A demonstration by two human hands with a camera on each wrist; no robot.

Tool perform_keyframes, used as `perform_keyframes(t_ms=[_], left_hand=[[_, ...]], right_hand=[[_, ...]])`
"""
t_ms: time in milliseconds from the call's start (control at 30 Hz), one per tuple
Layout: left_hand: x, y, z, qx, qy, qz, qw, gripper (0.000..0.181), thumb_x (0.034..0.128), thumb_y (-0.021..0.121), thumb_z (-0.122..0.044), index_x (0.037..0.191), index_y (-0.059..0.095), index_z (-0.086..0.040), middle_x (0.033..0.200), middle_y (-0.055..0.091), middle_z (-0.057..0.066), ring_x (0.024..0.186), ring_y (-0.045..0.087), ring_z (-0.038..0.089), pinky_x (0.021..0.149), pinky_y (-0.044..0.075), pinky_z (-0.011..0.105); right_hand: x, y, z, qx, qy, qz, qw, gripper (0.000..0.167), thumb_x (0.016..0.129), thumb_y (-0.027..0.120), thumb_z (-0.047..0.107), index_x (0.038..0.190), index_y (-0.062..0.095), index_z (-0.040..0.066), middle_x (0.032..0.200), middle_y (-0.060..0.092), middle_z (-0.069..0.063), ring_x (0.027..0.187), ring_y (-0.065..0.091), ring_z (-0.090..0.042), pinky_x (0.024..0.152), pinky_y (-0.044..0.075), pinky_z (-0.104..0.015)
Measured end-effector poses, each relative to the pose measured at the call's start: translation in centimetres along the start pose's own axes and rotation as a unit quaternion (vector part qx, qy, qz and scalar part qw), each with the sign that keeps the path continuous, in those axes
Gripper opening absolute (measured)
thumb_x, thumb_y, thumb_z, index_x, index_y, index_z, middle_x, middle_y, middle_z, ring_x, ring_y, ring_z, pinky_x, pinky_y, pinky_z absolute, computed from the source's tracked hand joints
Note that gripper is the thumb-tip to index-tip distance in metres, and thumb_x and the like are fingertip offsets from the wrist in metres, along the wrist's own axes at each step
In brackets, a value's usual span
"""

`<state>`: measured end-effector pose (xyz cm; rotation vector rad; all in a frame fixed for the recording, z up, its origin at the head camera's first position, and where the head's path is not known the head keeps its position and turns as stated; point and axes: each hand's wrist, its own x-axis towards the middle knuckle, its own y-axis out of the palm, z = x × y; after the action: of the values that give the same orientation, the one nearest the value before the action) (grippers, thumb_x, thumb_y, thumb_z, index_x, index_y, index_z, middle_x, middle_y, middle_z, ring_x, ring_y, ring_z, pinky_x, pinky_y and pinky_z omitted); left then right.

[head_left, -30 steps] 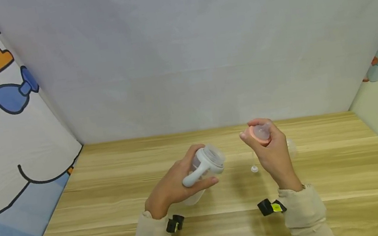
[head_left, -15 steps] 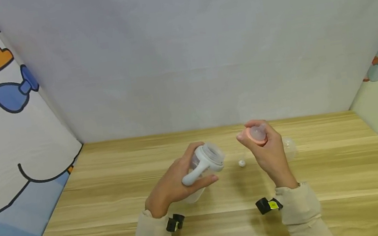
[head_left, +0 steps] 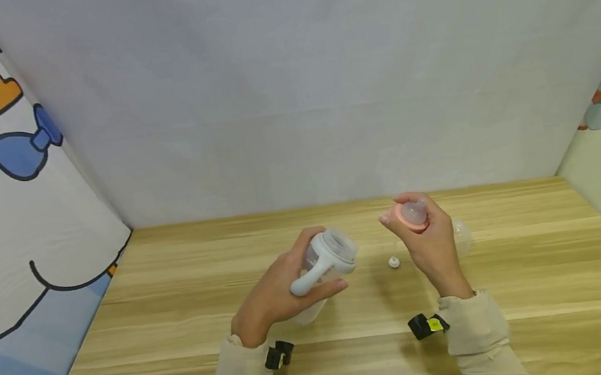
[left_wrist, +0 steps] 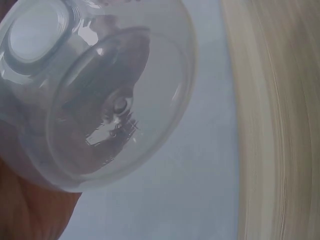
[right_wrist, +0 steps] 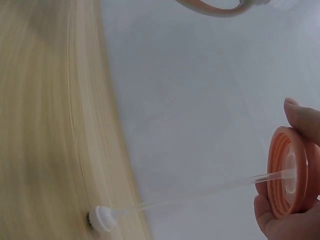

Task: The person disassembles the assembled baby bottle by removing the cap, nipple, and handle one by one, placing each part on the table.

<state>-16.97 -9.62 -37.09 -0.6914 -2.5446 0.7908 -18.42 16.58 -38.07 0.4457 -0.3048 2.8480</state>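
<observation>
My left hand (head_left: 275,292) grips a clear baby bottle (head_left: 311,311) fitted with a pale grey handle (head_left: 313,275). The bottle tilts, its uncapped mouth up and to the right. Its see-through base (left_wrist: 117,110) fills much of the left wrist view. Across from it, my right hand (head_left: 432,252) holds a pink-orange screw collar (right_wrist: 287,172) by its rim, with a clear nipple (head_left: 415,212) on top. From the collar's threaded underside hangs a thin clear straw (right_wrist: 215,189), ending in a white weight (head_left: 394,262). Collar and bottle are apart.
A clear dome cap (head_left: 462,236) is just right of my right hand, partly hidden by it. Below lies a wood-grain table (head_left: 174,277), bounded at the back by a pale grey sheet (head_left: 285,86). Printed cloth (head_left: 25,254) hangs at the left.
My right hand has shifted slightly left with the collar. The dangling straw weight swung left, then a little back to the right. The left hand and bottle stay nearly still.
</observation>
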Motion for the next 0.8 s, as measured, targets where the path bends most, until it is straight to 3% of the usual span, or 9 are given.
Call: perform_keyframes(t_ms=[367, 533, 800], left_hand=[[0.0, 0.0, 0.0, -0.009, 0.005, 0.006, 0.9999, 0.071, 0.0906, 0.075, -0.037, 0.148, 0.034, -0.025, 0.125, 0.066, 0.003, 0.098, 0.07, 0.026, 0.08, 0.055, 0.036], [0.0, 0.0, 0.0, -0.006, 0.006, 0.004, 1.0, 0.071, 0.0904, 0.076, -0.038, 0.148, 0.035, -0.026, 0.124, 0.067, 0.002, 0.098, 0.07, 0.024, 0.08, 0.055, 0.035], [0.1, 0.0, 0.0, -0.01, 0.004, 0.007, 0.9999, 0.071, 0.0908, 0.075, -0.039, 0.148, 0.034, -0.027, 0.125, 0.066, 0.002, 0.097, 0.069, 0.02, 0.08, 0.056, 0.034]], right_hand=[[0.1, -0.1, -0.6, -0.002, -0.002, 0.005, 1.0, 0.037, 0.086, 0.081, 0.015, 0.117, 0.066, 0.005, 0.117, 0.062, -0.019, 0.092, 0.058, -0.011, 0.074, 0.05, -0.018], [0.2, 0.0, -1.1, 0.0, 0.005, 0.006, 1.0, 0.037, 0.085, 0.082, 0.013, 0.118, 0.066, 0.005, 0.118, 0.062, -0.015, 0.093, 0.059, -0.011, 0.074, 0.051, -0.018], [0.2, -0.1, -2.8, -0.049, 0.027, -0.001, 0.9984, 0.034, 0.085, 0.081, 0.016, 0.115, 0.067, 0.006, 0.122, 0.065, -0.018, 0.094, 0.058, -0.015, 0.075, 0.049, -0.02]])
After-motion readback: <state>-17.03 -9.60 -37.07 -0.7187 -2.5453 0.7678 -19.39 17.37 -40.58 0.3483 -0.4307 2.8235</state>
